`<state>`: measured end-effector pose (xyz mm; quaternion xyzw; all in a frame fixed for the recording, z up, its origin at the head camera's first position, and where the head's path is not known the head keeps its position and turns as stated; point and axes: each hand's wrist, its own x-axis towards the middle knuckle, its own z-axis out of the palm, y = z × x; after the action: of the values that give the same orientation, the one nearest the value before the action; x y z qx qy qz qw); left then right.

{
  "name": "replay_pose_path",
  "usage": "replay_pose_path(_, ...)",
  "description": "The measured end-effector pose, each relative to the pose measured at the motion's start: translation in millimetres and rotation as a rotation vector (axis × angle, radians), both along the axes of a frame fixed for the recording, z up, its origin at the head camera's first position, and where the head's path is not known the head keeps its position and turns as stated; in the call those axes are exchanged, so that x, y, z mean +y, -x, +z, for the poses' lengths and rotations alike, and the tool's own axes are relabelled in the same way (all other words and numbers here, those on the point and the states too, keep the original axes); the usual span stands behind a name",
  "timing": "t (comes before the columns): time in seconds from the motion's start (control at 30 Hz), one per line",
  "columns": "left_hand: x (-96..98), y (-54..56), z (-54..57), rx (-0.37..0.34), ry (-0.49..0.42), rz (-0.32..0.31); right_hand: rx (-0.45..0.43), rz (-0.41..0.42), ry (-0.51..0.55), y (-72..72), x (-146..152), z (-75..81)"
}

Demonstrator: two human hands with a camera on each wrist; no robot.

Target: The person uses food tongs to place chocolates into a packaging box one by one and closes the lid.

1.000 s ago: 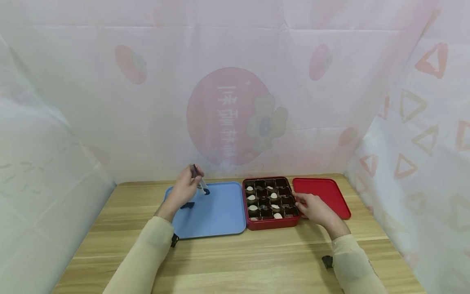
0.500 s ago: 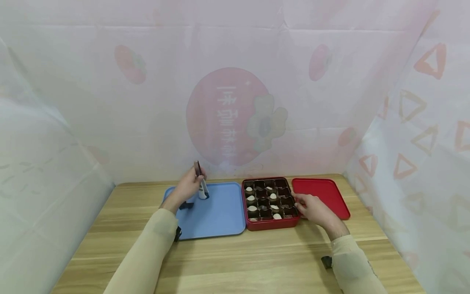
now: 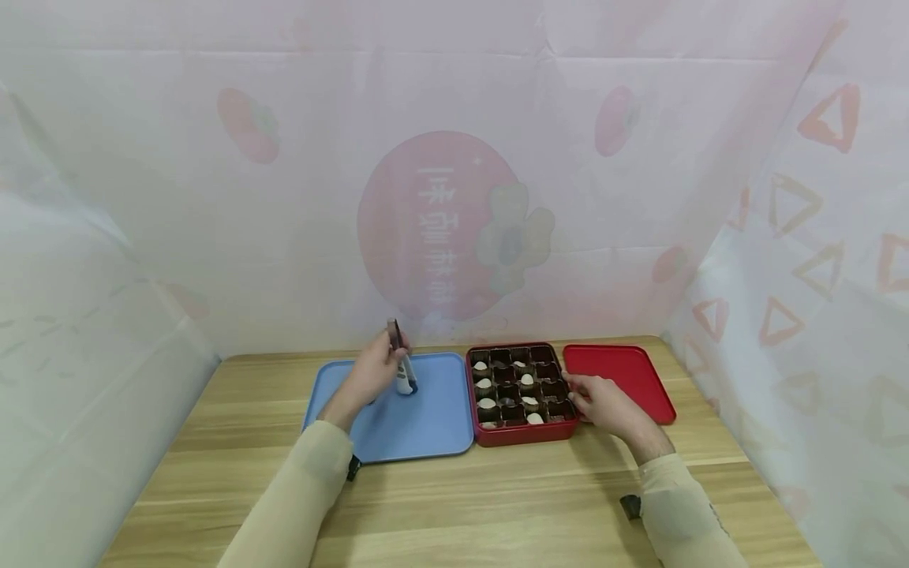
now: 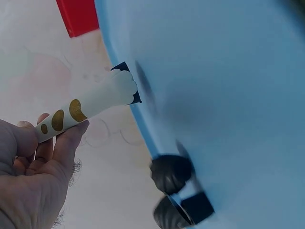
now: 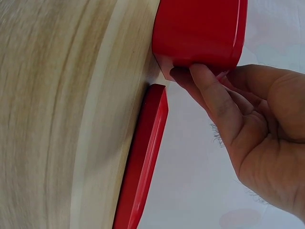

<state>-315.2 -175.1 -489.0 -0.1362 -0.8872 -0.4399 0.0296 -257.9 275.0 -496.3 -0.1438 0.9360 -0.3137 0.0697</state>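
My left hand (image 3: 374, 369) holds white paw-shaped tongs (image 4: 102, 95) with gold spots, their tip pointing down over the blue tray (image 3: 433, 426). A flat dark square piece (image 4: 135, 98) shows at the paw end, mostly covered by it. Below it in the left wrist view, dark ridged pieces (image 4: 170, 172) and another dark square piece (image 4: 198, 208) lie by the tray's edge. My right hand (image 3: 602, 398) grips the right side of the red box (image 3: 529, 433), fingers against its outer wall and thumb at the rim. Brown compartments inside hold several white pieces (image 3: 527, 379), some dark ones too.
A red lid (image 3: 639, 379) lies flat to the right of the box, behind my right hand. The blue tray stands directly left of the box. Wooden table (image 3: 497, 505) stretches in front, and a printed white cloth (image 3: 298, 237) hangs behind and at both sides.
My left hand has moved right across the tray with the tongs, whose arms stood farther apart one second ago. My right hand stays at the box.
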Motion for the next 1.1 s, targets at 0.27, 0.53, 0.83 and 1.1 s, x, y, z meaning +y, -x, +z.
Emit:
replay_pose_path(0.27,26.7,-18.3,11.8,0.059,-0.043,-0.018,-0.001,-0.002,0.008,-0.9,-1.0,1.4)
replay_pose_path(0.53,57.9,-35.8,23.6,0.083,-0.076,-0.046,0.005,-0.006,0.001,-1.2,-0.8,1.4)
replay_pose_path(0.83,105.5,-51.0,29.8,0.107,-0.09,-0.1,0.02,-0.001,0.0,-1.4,-0.8,2.9)
replay_pose_path(1.1,149.5,-61.8,30.3,0.106,-0.103,-0.18,0.01,-0.009,-0.017,-0.5,0.6,1.2)
